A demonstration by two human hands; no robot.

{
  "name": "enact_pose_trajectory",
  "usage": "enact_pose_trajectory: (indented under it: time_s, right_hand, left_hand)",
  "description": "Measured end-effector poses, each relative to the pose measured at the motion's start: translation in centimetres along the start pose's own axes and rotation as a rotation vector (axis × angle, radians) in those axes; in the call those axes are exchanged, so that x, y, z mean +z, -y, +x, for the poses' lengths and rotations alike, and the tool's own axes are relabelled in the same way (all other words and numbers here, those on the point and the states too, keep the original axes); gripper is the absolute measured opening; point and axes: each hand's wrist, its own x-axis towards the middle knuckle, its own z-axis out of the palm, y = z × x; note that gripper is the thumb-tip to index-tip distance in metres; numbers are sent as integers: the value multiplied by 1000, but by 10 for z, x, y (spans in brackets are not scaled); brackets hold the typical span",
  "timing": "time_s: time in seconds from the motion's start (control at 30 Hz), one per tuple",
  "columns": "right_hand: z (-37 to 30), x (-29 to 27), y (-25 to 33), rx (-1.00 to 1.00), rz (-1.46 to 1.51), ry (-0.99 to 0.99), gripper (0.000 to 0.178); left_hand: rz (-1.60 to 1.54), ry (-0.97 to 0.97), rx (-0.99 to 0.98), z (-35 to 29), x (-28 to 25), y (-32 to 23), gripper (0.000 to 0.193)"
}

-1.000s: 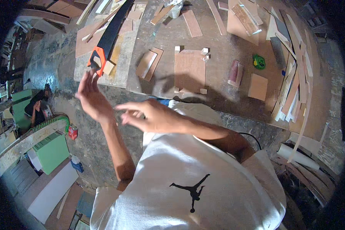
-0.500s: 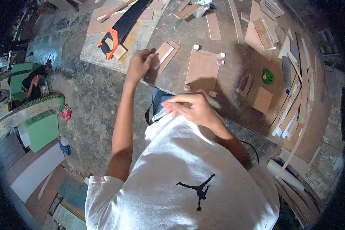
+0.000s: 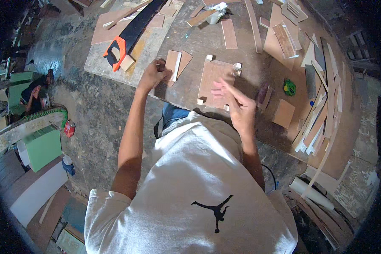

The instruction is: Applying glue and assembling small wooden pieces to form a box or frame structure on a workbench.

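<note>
My left hand (image 3: 155, 75) is closed on the edge of a small wooden board (image 3: 172, 63) with a white strip along its side. Under and beside it lies another thin wooden piece (image 3: 185, 62). My right hand (image 3: 240, 108) hangs over a square wooden panel (image 3: 210, 78), fingers stretched out, somewhat blurred and holding nothing I can see. Small pale blocks (image 3: 209, 57) stand at the panel's corners, with an additional one near the far right corner. The hand covers part of the panel's right side.
A handsaw (image 3: 118, 53) with an orange and black handle lies at the far left of the workbench (image 3: 173, 94). A green tape measure (image 3: 289, 86), a square wood piece (image 3: 284, 113) and piled wood strips (image 3: 321, 114) lie to the right. A white-topped container (image 3: 216, 15) stands at the back.
My right hand has moved from in front of my shirt forward and right, over the panel. The small board in my left hand has turned more upright.
</note>
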Motion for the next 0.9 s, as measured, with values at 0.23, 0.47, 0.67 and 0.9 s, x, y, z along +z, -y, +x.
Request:
enact_pose_trajectory:
  time_s: [0.23, 0.47, 0.67, 0.9]
  right_hand:
    - [-1, -7, 4, 43, -50, -72, 21]
    - [13, -11, 40, -209, -272, -251, 22]
    - [9, -34, 73, -426, -384, 95, 16]
    - [18, -21, 103, -484, 201, 133, 21]
  left_hand:
    - [-578, 130, -220, -30, -27, -38, 40]
    - [-719, 101, -122, -90, -56, -128, 49]
    - [-717, 91, 58, -114, -69, -164, 42]
    - [-675, 17, 163, -129, -74, -184, 36]
